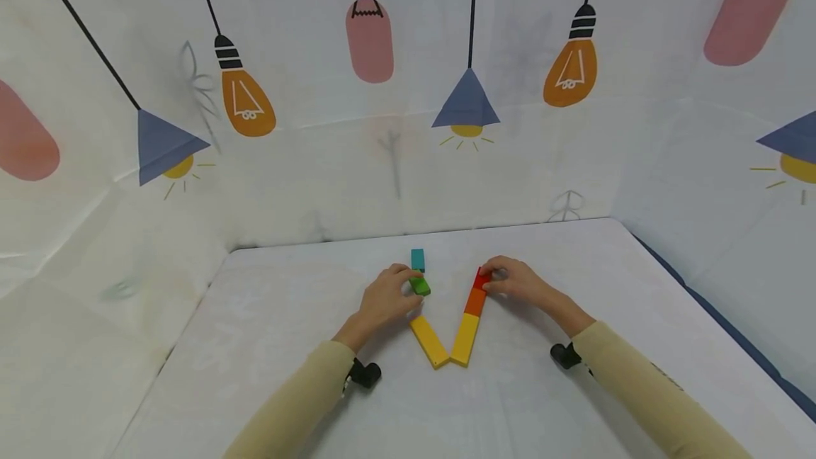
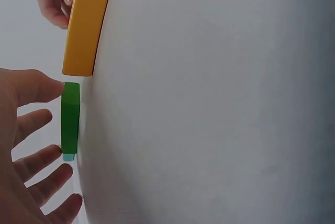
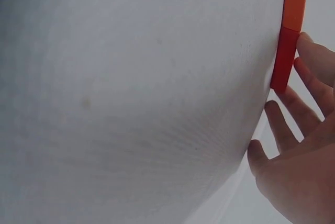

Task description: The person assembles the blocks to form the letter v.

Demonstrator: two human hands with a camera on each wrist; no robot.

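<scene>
My left hand [image 1: 385,294] holds a small green block [image 2: 70,119] between thumb and fingertips, the thumb at its near end. Just beyond it lies a teal block [image 1: 417,259]. A yellow block [image 1: 430,342] slants toward me below the green one, with a gap between them in the left wrist view. With thumb and fingers, my right hand [image 1: 519,282] pinches a red block [image 3: 284,59] at the top of the right row. That red block meets an orange block [image 1: 474,302], followed by a second yellow block [image 1: 465,340]. Both yellow blocks come together at their near ends, forming a V.
A white cloth covers the table [image 1: 287,303], which ends at a back edge against a white curtain [image 1: 306,176] printed with hanging lamps. Black wrist cameras [image 1: 365,374] sit under both cuffs, close over the tabletop.
</scene>
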